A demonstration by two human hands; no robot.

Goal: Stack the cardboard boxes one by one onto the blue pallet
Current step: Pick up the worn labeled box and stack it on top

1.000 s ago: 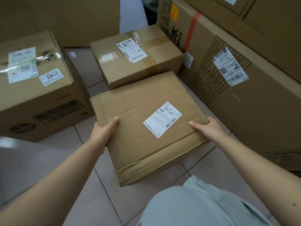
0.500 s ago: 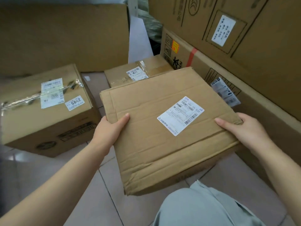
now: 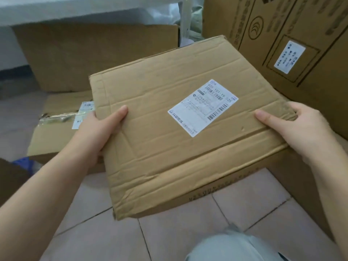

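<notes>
A flat, creased cardboard box (image 3: 169, 129) with a white shipping label fills the middle of the view, held up off the tiled floor. My left hand (image 3: 98, 132) grips its left edge, thumb on top. My right hand (image 3: 299, 129) grips its right edge near the far corner, thumb on top. A small patch of blue, possibly the pallet (image 3: 23, 163), shows at the left edge behind a dark box corner.
A taped box with labels (image 3: 56, 129) sits on the floor at left, partly hidden by the held box. A large carton (image 3: 84, 57) stands behind it. Tall printed cartons (image 3: 282, 44) wall the right side. My knee (image 3: 231, 247) is at the bottom.
Both hands have lifted the flat box off the floor and toward me. The view has tilted up, and the second small box behind is now hidden.
</notes>
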